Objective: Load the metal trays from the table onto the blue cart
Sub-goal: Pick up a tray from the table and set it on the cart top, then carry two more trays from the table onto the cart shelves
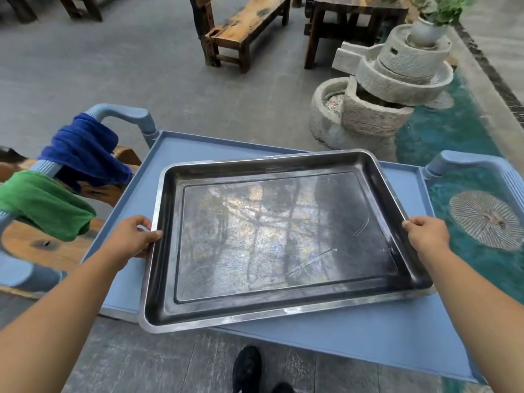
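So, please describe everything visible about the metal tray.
The metal tray is a large, shallow rectangle with rounded corners, a flat rim and a scratched, reflective floor. It is empty, about level and askew over the blue cart; its near left corner overhangs the edge. The left hand and right hand grip its short sides. Whether it rests on the cart is unclear.

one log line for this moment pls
step: loading | left hand: grips metal tray left rim | right hand: grips right rim | metal tray: over blue cart top, skewed, near-left corner overhanging
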The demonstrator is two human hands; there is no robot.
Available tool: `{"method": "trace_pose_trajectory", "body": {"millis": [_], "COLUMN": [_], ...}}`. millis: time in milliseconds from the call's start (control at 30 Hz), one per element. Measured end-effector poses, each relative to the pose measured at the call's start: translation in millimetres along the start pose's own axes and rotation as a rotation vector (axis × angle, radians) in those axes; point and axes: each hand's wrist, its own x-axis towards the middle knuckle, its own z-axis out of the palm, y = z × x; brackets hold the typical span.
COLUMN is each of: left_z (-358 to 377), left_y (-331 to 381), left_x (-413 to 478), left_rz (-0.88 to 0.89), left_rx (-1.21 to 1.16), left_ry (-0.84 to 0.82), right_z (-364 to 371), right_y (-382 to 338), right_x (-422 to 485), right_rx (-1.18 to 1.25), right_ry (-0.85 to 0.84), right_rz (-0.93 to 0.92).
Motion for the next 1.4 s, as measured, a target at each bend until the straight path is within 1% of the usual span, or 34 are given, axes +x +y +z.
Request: {"method": "trace_pose_trajectory", "body": {"millis": [200, 333, 467, 667, 767, 867, 1000, 1133, 1200, 1267, 1400], "left_z": [-3, -10, -11, -5, 1, 2, -5, -16, -20, -23, -25], "left_y": [0, 4, 4, 7, 10, 14, 23, 28, 27, 22, -5], "left_x": [4, 14, 17, 18, 13, 2, -12, -34, -49, -68, -122], "left_rz": [-0.015, -0.047, -0.065, -0.015, 0.022, 0.115, 0.188, 0.207, 0.212, 0.203, 0.125], "left_rx": [0.014, 0.015, 0.038, 0.127, 0.222, 0.392, 0.400, 0.446, 0.451, 0.483, 0.527], "left_ry": [-0.023, -0.090, -0.108, -0.022, 0.078, 0.208, 0.232, 0.255, 0.284, 0.326, 0.425], "right_z": [-2, -4, -4, -11, -9, -1, 13, 35, 48, 60, 84], "right_y": [-2, -3, -9, -25, -41, -69, -116, -166, -187, -205, -225], "right_x": [-1, 1, -8, -29, -45, -61, -88, -122, -143, -166, -220], "right_rx": [0.010, -0.009, -0.028, -0.159, -0.222, -0.224, -0.134, -0.043, -0.031, -0.062, -0.136], "right_ry": [0.013, 0.006, 0.018, 0.033, 0.026, -0.036, -0.154, -0.338, -0.427, -0.505, -0.717], "right_rz": [0.034, 0.053, 0.023, -0.088, -0.173, -0.240, -0.386, -0.473, -0.545, -0.643, -0.877]}}
